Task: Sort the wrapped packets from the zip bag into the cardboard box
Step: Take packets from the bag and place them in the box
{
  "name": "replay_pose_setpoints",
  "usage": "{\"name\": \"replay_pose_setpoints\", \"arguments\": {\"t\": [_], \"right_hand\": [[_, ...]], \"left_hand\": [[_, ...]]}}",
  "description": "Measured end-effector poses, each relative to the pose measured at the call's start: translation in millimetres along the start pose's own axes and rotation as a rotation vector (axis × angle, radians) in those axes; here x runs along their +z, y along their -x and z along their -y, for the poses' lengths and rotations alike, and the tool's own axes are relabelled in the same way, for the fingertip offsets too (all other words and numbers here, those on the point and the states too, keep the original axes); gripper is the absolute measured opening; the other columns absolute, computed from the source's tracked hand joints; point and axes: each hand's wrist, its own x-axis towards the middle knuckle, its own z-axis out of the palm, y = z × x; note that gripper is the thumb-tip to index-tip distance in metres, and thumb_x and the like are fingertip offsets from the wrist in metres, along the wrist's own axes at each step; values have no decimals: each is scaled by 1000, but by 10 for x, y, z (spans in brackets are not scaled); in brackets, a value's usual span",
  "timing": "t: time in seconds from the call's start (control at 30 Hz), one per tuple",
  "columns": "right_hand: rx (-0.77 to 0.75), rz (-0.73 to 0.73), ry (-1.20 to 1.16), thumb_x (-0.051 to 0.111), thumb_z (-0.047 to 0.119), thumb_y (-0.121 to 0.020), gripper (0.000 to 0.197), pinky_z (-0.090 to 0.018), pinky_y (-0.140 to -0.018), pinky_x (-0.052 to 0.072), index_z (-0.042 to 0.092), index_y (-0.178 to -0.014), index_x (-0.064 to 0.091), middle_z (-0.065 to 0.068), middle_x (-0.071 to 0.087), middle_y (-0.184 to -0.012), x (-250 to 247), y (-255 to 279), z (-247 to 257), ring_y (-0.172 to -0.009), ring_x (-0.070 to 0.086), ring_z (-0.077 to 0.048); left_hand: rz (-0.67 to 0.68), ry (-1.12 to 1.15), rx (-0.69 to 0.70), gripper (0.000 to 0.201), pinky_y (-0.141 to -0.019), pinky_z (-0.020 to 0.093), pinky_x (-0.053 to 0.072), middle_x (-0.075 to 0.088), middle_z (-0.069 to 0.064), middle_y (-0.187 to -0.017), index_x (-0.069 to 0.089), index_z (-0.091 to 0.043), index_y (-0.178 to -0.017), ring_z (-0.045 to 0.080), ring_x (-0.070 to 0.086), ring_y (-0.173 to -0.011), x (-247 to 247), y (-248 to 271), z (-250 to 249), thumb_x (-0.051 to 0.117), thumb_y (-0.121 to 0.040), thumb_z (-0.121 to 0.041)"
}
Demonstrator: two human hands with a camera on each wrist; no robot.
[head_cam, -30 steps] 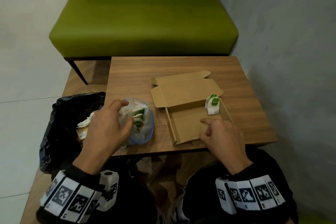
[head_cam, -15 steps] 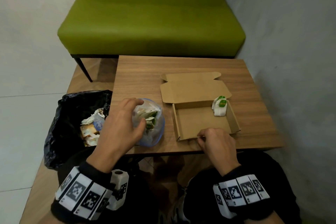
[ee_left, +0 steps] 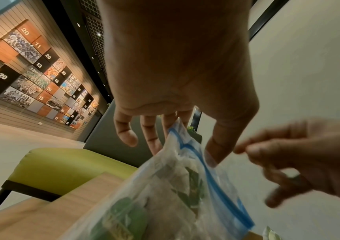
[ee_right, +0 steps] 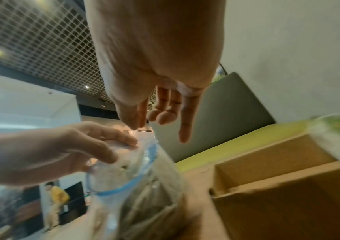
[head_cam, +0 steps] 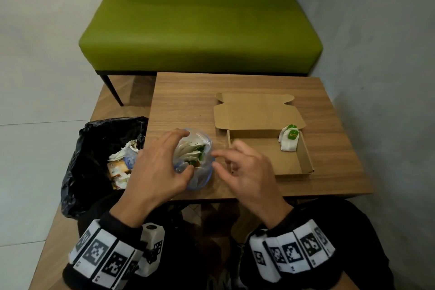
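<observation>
My left hand pinches zip bag mouth wide beside box, so right hand, loose & empty, fits in.

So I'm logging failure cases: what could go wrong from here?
The zip bag stands near the table edge, held only at its rim by the left hand; it might tip toward the bin. The right hand, reaching in empty, could knock it over or snag several packets.
</observation>
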Motion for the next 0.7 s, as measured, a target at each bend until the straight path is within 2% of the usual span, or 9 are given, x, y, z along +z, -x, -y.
{"name": "replay_pose_setpoints", "arguments": {"t": [0.07, 0.13, 0.23, 0.33, 0.4, 0.5, 0.63, 0.7], "right_hand": [[-47, 58, 44, 61, 45, -88, 31, -30, -61, 50, 30, -114, 69, 6, 48, -99, 122, -89, 126, -89, 47, -7], [-21, 107, 171, 64, 46, -86, 31, -31, -63, 51, 27, -111, 67, 4, 42, -106, 197, -158, 173, -101, 44, -12], [38, 56, 301, 71, 38, -83, 22, -25, -58, 43, 24, -100, 68, 1, 42, -108, 261, -186, 143, -102, 43, -16], [89, 12, 338, 75, 32, -76, 22, -21, -58, 38, 25, -96, 68, 1, 42, -112, 287, -165, 140, -104, 42, -16], [69, 21, 330, 76, 27, -74, 32, -22, -59, 42, 26, -104, 67, -1, 44, -118, 298, -177, 174, -109, 43, -18], [13, 73, 335, 76, 24, -74, 48, -29, -68, 50, 29, -120, 63, -5, 44, -131, 302, -264, 235, -119, 44, -22], [-23, 94, 330, 80, 25, -71, 56, -34, -77, 52, 31, -124, 61, -5, 44, -139, 279, -360, 235, -124, 44, -24], [-12, 146, 362, 79, 28, -73, 60, -38, -86, 51, 31, -129, 58, -6, 38, -146, 268, -407, 241, -130, 40, -26]], "left_hand": [[0, -4, 9, 68, -88, 47, 50, 57, -9, -129, 49, -30, -133, 20, 59, -103, -1, 8, -16, 64, -67, -37], [3, -31, 16, 66, -86, 44, 47, 58, -11, -130, 50, -31, -132, 20, 58, -103, -11, 4, -19, 67, -69, -33], [-1, -159, 27, 65, -82, 39, 39, 55, -14, -136, 51, -31, -133, 19, 54, -106, -47, -7, 17, 71, -71, -28], [8, -256, 34, 69, -79, 39, 40, 52, -12, -139, 48, -32, -136, 21, 57, -108, -67, -12, 41, 68, -69, -32], [32, -225, 36, 71, -80, 41, 41, 51, -10, -140, 46, -31, -138, 22, 59, -111, -48, -16, 21, 66, -69, -31], [42, -191, 45, 72, -82, 42, 41, 50, -9, -141, 44, -29, -139, 22, 60, -112, -13, -27, 5, 65, -70, -29], [42, -185, 61, 71, -78, 37, 38, 49, -11, -139, 42, -30, -138, 18, 58, -111, -10, -33, 45, 62, -70, -29], [41, -179, 67, 72, -79, 38, 40, 48, -10, -140, 41, -28, -138, 17, 57, -114, -3, -37, 69, 59, -69, -31]]}}
